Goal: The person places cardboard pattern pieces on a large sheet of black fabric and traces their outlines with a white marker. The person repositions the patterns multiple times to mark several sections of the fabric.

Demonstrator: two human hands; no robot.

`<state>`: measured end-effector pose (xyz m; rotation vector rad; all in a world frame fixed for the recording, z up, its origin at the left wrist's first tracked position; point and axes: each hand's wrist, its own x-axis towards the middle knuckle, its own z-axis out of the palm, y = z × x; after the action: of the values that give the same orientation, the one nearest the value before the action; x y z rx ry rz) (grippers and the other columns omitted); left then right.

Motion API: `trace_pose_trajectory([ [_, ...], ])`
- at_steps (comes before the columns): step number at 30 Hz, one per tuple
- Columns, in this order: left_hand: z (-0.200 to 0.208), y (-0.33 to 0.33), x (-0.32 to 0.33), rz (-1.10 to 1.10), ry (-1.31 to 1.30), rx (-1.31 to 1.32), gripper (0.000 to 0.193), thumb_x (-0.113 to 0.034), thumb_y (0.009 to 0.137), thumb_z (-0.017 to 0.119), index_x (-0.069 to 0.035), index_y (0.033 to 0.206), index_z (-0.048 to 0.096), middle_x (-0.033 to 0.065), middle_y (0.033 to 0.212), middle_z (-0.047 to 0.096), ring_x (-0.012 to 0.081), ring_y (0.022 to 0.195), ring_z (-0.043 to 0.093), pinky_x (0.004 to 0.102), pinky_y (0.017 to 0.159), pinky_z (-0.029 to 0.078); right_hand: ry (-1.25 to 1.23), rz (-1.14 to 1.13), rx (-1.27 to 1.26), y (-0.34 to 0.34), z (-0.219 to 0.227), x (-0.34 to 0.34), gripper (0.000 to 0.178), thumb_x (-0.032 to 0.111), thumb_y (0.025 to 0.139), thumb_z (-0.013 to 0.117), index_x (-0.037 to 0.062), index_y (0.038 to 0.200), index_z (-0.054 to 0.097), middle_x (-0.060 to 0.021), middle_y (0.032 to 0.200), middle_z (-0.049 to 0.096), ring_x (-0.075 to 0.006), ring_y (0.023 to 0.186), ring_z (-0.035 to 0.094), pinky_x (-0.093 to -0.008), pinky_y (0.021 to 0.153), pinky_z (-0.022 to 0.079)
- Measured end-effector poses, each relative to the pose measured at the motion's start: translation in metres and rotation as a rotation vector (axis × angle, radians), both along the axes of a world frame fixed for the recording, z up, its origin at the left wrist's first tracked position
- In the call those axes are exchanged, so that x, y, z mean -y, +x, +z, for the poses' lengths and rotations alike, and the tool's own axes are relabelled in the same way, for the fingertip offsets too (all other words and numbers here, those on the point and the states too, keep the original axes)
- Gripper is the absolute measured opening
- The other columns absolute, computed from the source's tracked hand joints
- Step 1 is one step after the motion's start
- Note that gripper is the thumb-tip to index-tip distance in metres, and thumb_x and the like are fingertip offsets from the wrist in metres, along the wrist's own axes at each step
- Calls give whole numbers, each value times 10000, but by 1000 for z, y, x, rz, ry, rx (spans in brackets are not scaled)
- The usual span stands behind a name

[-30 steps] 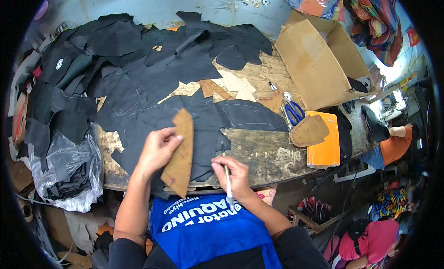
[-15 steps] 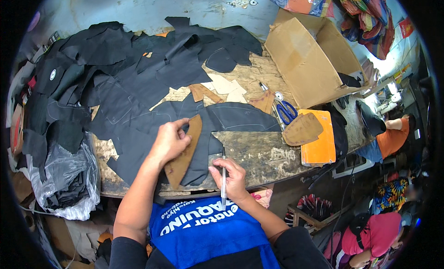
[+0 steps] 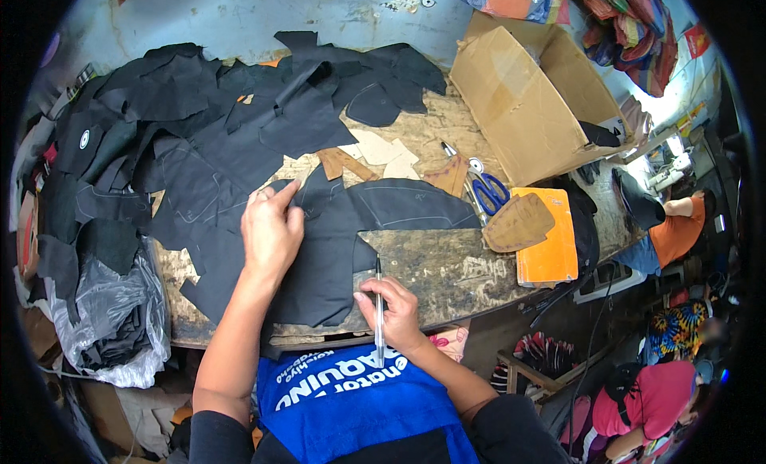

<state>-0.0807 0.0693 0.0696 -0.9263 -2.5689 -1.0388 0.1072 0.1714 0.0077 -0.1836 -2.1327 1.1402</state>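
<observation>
- Black sheet material (image 3: 323, 260) lies spread over the near middle of the wooden table (image 3: 439, 264), between the two hands and out past the left one; pale outlines show on parts of it.
- Left hand (image 3: 274, 225) is over this sheet, back upward, index finger pointing away from the body; its fingers' undersides are hidden, so I cannot tell whether it grips anything.
- Right hand (image 3: 392, 308) grasps a clear-barrelled pen (image 3: 379, 324) between thumb and fingers, at the sheet's right edge, dark end pointing away from the body.
- Blue-handled scissors (image 3: 493, 194) lie to the right, near a brown rounded piece (image 3: 519, 223) that overlaps an orange pad (image 3: 562, 256).
- Behind them, an open cardboard box (image 3: 511, 105) is tilted.
</observation>
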Motion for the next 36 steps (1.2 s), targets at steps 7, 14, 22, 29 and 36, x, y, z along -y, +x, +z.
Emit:
trace_pose_trajectory([
  [7,-59,-2,-24,-108,-42,-143,309,-45,700,637,-44,1005,689,206,1044,623,334,999,573,391,856,480,-9,12,51,0,1,0,155,-2,746,716,7,865,617,-123,772,628,-231,664,609,-300,594,473],
  [14,-13,-13,11,-18,224,174,407,-109,652,743,-5,1038,668,174,1044,659,274,957,647,348,867,499,-12,-5,65,0,0,1,141,12,752,716,6,855,620,-121,778,631,-226,675,607,-302,608,477],
  [22,-40,35,-7,-139,89,264,406,-110,673,746,61,1027,642,218,1048,630,358,979,605,384,891,476,18,-13,66,1,-1,1,142,1,752,718,0,858,624,-115,795,643,-203,684,617,-276,626,487],
  [29,-56,34,-29,-43,88,191,318,-61,740,665,66,1030,640,205,1040,619,366,957,571,409,877,456,17,-8,68,0,0,1,139,14,753,718,3,857,627,-122,793,644,-218,691,631,-295,626,492],
  [36,-55,35,-29,-64,16,153,289,-72,718,683,29,989,670,168,1019,643,344,948,579,394,871,461,22,-11,63,0,1,1,134,23,758,717,2,855,627,-120,783,640,-217,677,621,-290,623,489],
])
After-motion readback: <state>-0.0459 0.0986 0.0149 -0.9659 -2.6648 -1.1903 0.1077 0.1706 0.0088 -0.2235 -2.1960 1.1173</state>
